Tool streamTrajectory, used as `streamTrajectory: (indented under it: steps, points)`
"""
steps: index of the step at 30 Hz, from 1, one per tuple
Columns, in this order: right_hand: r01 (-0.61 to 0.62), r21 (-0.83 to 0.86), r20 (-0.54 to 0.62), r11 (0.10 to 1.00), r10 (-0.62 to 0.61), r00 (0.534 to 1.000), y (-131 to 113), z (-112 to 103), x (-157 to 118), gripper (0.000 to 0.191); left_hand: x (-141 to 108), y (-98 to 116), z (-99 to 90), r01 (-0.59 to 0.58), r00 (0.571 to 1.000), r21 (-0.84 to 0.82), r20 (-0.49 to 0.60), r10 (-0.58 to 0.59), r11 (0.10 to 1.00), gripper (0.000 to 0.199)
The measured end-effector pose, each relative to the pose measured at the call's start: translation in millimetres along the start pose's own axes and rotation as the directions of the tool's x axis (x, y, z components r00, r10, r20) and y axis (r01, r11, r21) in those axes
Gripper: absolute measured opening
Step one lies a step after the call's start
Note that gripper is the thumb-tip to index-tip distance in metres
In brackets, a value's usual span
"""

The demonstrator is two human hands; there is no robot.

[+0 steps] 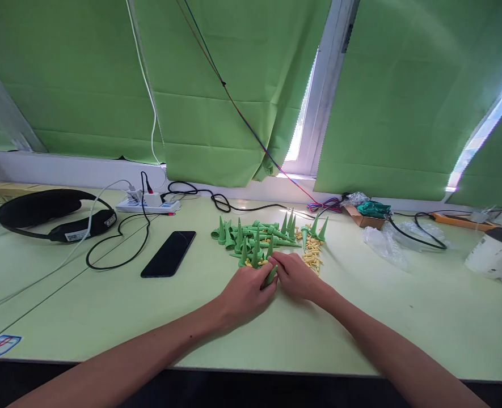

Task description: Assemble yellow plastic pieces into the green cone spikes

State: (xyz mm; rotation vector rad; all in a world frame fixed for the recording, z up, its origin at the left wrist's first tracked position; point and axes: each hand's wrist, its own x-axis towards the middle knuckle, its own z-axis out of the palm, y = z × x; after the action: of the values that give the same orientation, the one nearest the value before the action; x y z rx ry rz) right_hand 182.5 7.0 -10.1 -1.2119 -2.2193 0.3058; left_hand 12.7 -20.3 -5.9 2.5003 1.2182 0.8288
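Observation:
My left hand (248, 288) is closed around a green plastic cone (271, 276), whose pointed end shows between thumb and fingers. Against it, my right hand (294, 274) has its fingers pinched together at the cone; whatever they hold is hidden. Just beyond both hands lies a pile of green cones (259, 231), some standing upright and others on their sides. Small yellow pegs (312, 255) are heaped to the right of the pile, and a few more show among the nearest cones.
A black phone (168, 254) lies left of the pile, with headphones (59, 215) and a power strip (148, 203) farther left. Cables run along the back. To the right are a small cardboard box (365, 217), clear plastic bags (384, 247) and a white roll (495, 254).

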Motion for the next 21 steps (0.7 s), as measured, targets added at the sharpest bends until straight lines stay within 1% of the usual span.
streamTrajectory:
  steps: [4, 10, 16, 19, 21]
  points:
    - [0.000, -0.024, 0.013, 1.000, 0.000, 1.000, 0.5, -0.1, -1.6, 0.037, -0.8, 0.7, -0.9, -0.021, 1.000, 0.000, -0.002, 0.021, 1.000, 0.020]
    - [0.014, -0.041, 0.038, 0.999, -0.013, 0.999, 0.3, -0.8, -1.8, 0.050, -0.8, -1.3, 0.7, -0.033, 0.999, 0.012, 0.015, 0.032, 0.999, 0.024]
    - [-0.002, -0.082, 0.034, 0.997, 0.005, 0.999, 2.6, 1.6, -1.6, 0.055, -0.4, -2.1, 2.0, 0.010, 0.999, 0.000, 0.040, -0.010, 1.000, 0.026]
    - [-0.042, -0.074, 0.034, 0.996, 0.044, 0.998, 2.3, 1.4, -1.1, 0.056, 0.3, -3.3, 2.8, 0.025, 0.999, -0.012, 0.040, -0.024, 1.000, 0.027]
    - [-0.068, -0.057, 0.028, 0.996, 0.070, 0.997, 2.1, 1.2, -0.7, 0.053, 1.4, -5.1, 3.0, 0.041, 0.999, -0.021, 0.024, -0.041, 0.999, 0.027]
